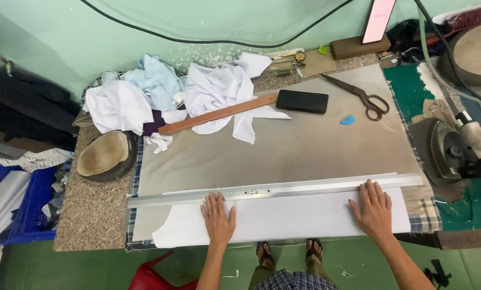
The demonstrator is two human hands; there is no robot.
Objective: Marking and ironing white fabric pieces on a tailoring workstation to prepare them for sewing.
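A white piece of cloth [294, 217] lies flat along the near edge of the table, on top of a grey cloth [283, 145]. A long metal straightedge [275, 189] lies across the white cloth's far edge. My left hand [217, 218] presses flat on the white cloth, fingers spread, fingertips at the straightedge. My right hand [373, 208] lies flat near the cloth's right end, fingers also touching the straightedge. Neither hand grips anything.
Behind are a wooden ruler [217, 114], a black block [302, 101], scissors [361, 95], a blue chalk piece [348, 120] and crumpled white and pale blue cloths [160, 88]. An iron [458, 150] rests at right, a round pad [105, 154] at left.
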